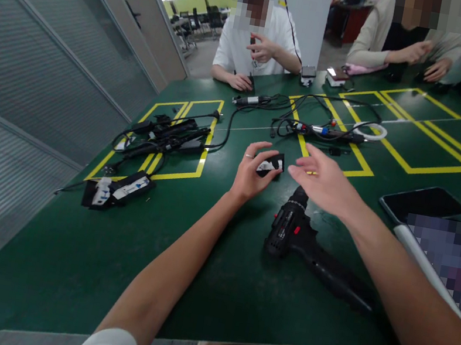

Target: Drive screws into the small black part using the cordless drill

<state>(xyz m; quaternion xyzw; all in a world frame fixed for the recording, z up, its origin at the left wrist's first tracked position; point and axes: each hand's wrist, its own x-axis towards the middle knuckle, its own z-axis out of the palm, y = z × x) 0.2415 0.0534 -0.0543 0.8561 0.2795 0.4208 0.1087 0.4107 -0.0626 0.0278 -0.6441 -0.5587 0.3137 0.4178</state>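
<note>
My left hand [254,172] grips a small black rectangular piece [275,162] with a whitish patch on its face, between thumb and fingers, above the table. What kind of part it is I cannot make out. Just to its right hovers my right hand [323,178], fingers apart and nothing visible in them. Below the right hand a black cordless drill [291,231] with a red button lies on its side, its chuck pointing away from me and its handle towards the lower right.
Black cables and devices [178,136] are heaped at the left, near two black pieces with white labels [132,186]. Further back lie a pen-like tool [330,134] and a white ring [380,133]. A phone [423,205] rests at the right. Two people sit across the green table [189,308].
</note>
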